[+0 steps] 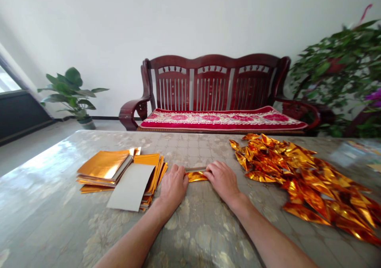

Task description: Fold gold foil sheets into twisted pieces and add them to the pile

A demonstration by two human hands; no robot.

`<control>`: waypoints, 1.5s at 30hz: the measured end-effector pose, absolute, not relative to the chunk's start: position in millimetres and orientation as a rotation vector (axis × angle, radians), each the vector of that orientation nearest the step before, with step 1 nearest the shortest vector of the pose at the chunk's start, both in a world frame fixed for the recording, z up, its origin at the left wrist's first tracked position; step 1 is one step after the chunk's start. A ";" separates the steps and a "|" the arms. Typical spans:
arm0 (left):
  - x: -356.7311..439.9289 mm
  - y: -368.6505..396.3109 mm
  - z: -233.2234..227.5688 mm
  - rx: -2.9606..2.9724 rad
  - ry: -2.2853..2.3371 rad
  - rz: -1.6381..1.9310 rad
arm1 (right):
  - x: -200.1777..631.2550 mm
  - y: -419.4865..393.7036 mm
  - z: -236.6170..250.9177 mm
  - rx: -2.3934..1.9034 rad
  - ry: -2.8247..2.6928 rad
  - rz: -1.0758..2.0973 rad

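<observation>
A small piece of gold foil paper (196,176) lies flat on the desk (202,236) directly ahead of the person, pinned between the two hands, its long axis running left to right. The left hand (173,187) presses palm-down on its left end with fingers curled together over the edge, and the right hand (223,180) does the same on its right end, fingers bent down onto the foil; both hands are closed on the piece and neither is nearer than the other, since each touches one end. A thin grey strip (195,168), perhaps the paper's dull reverse side or a stick, shows just beyond the foil between the fingertips; what it is cannot be told. To the left, just beside the left hand, sits a stack of flat gold foil sheets (119,169), with one sheet turned grey side up (131,187) lying on its near edge. To the right, near but apart from the right hand, spreads a heap of folded gold foil pieces (303,180) running toward the desk's right edge. Nothing lies between the hands and either pile. Beyond the desk stand a dark red wooden bench (214,89) with a floral cushion and potted plants (73,91) at both sides of the room.
</observation>
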State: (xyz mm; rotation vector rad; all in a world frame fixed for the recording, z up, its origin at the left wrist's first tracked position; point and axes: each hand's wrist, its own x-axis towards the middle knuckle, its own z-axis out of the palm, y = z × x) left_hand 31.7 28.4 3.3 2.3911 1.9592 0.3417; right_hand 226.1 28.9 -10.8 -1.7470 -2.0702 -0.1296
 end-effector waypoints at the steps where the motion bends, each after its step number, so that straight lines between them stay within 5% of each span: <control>1: 31.9 28.1 3.9 2.392 1.964 0.333 | 226.4 29.3 -11.4 -1.749 -2.061 -0.121; 15: 31.7 26.8 6.1 2.391 1.965 0.311 | 231.5 28.1 -8.5 -1.767 -1.900 0.134; 45: 32.7 26.3 10.5 2.363 1.925 0.323 | 231.1 25.0 -11.6 -1.727 -2.002 0.115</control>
